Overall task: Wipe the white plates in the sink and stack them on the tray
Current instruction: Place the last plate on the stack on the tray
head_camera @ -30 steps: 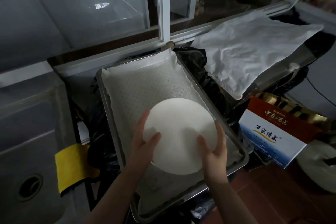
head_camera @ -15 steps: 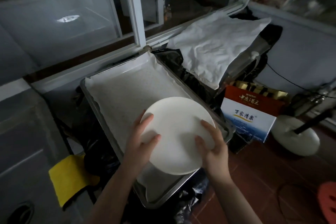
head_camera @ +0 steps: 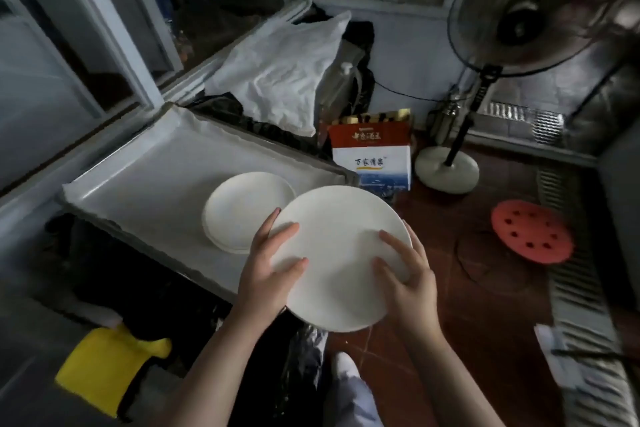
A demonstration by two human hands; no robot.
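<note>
Hands grip one white plate (head_camera: 341,258) at the near right corner of a lined tray (head_camera: 145,180), left hand (head_camera: 266,274) and right hand (head_camera: 408,282) each curled round its rim. One short stack of plates (head_camera: 242,210) lies on the tray, count unclear; one yellow cloth (head_camera: 104,367) sits near left

White plate (head_camera: 341,253) between both hands

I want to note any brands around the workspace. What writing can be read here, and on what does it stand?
Carton, white band: four large blue Chinese characters, blurred; they look like "万家清泉", not certain.
Carton, red band: a row of gold Chinese characters, too blurred to read.
Held plate, tray, yellow cloth: no writing shows.
</note>
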